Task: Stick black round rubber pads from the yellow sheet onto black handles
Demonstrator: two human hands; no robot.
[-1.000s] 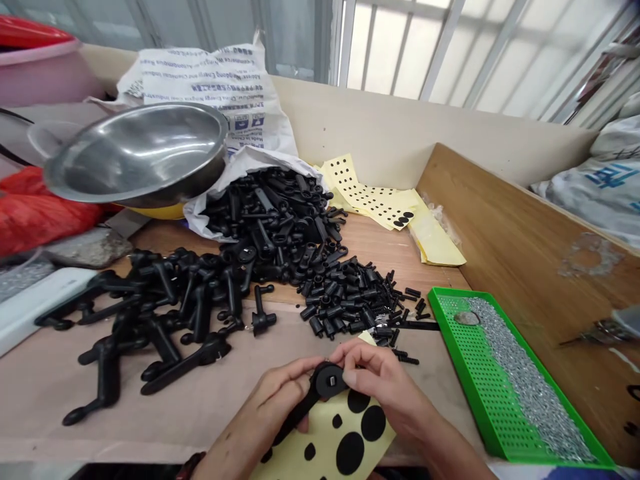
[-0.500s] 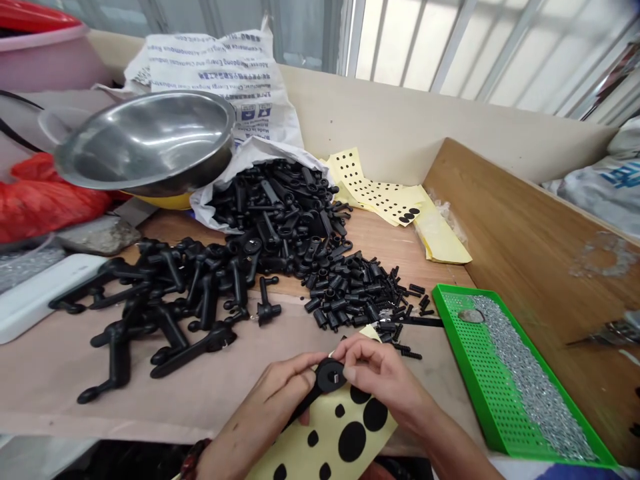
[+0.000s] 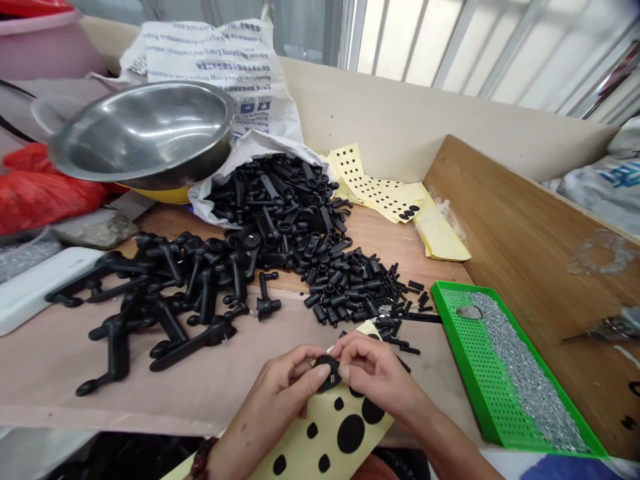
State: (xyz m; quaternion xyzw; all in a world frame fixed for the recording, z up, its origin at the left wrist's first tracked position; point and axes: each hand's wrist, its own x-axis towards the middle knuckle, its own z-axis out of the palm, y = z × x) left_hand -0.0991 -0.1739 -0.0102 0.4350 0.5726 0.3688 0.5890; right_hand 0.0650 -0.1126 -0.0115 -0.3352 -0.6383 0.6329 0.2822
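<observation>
My left hand (image 3: 283,393) is closed on a black plastic crank handle (image 3: 331,379), its thumb lying over the round end, where a small metal glint shows in the middle. The rest of the handle is hidden behind the fingers. At the right rim of that round end, my right hand (image 3: 375,373) is closed in a pinch; whatever its fingertips hold is hidden. Beneath both hands lies a yellow sticker sheet (image 3: 300,445) with black round and drop-shaped stickers, some large.
Black crank handles (image 3: 170,313) lie left, before a white sack (image 3: 220,60) spilling black parts. Small black sleeves and screws (image 3: 345,293) sit ahead. A green tray (image 3: 465,360) of small metal pieces is right, a steel bowl (image 3: 145,133) back left, more sticker sheets (image 3: 375,193) behind.
My left thumb has slid onto the face of the round end, covering part of it. The right hand stays pinched at the rim. The view has shifted slightly.
</observation>
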